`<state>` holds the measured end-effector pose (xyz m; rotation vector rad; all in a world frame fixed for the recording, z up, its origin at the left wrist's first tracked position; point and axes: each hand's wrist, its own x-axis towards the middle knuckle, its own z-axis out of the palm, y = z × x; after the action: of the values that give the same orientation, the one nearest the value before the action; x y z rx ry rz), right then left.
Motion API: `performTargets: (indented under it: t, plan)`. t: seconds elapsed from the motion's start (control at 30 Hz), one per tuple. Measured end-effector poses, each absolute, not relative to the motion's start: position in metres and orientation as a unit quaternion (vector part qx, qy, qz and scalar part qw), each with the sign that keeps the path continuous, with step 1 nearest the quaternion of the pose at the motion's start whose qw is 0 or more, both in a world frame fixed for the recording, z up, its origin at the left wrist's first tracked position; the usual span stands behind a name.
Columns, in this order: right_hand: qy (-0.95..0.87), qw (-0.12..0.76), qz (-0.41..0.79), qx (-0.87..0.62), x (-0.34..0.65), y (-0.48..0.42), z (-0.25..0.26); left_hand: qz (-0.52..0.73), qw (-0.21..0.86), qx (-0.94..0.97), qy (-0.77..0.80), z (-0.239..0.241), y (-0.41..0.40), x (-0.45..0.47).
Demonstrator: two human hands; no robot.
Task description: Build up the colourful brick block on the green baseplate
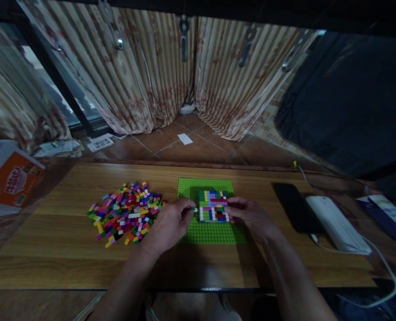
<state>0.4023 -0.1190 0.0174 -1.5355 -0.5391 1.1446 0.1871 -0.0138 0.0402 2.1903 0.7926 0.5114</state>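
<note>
A green baseplate [214, 234] lies on the wooden table [67, 263], with a block of many-coloured small bricks [213, 206] built on its middle. My left hand [169, 225] pinches a small brick [193, 209] at the block's left edge. My right hand [251, 216] rests with curled fingers against the block's right side. A loose pile of coloured bricks [126, 212] lies just left of my left hand.
A black phone [293, 207] and a white power bank [336, 223] with a cable lie at the right. An orange box [12, 178] stands at the far left. Curtains hang beyond the table's far edge over a tiled floor.
</note>
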Motion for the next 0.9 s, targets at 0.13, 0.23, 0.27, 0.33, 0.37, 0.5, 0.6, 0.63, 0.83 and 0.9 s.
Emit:
performTargets:
  t: [0.13,0.23,0.27,0.33,0.37,0.5,0.6,0.63,0.83,0.9]
  plan:
    - [-0.213,0.543,0.503,-0.637,0.404,-0.120,0.024,0.206,0.396,0.835,0.322,0.039,-0.013,0.187]
    - [-0.191,0.564,0.490,-0.637,0.410,-0.123,0.029,0.223,0.429,0.813,0.326,0.039,-0.013,0.186]
    - [-0.183,0.581,0.470,-0.638,0.411,-0.124,0.031,0.229,0.441,0.804,0.326,0.039,-0.013,0.186]
    - [-0.179,0.623,0.409,-0.642,0.411,-0.124,0.033,0.241,0.466,0.789,0.321,0.039,-0.014,0.187]
    - [-0.187,0.640,0.377,-0.643,0.409,-0.124,0.034,0.247,0.478,0.781,0.317,0.039,-0.014,0.187]
    - [-0.268,0.652,0.299,-0.643,0.387,-0.120,0.040,0.268,0.519,0.756,0.296,0.040,-0.017,0.190]
    - [-0.341,0.622,0.322,-0.627,0.362,-0.116,0.047,0.268,0.549,0.742,0.276,0.040,-0.019,0.192]
    - [-0.365,0.607,0.338,-0.619,0.355,-0.115,0.049,0.267,0.560,0.736,0.269,0.041,-0.019,0.192]
    - [-0.427,0.556,0.361,-0.615,0.334,-0.113,0.049,0.279,0.616,0.692,0.253,0.045,-0.021,0.192]
    - [-0.432,0.551,0.361,-0.616,0.334,-0.113,0.048,0.281,0.631,0.679,0.250,0.047,-0.022,0.192]
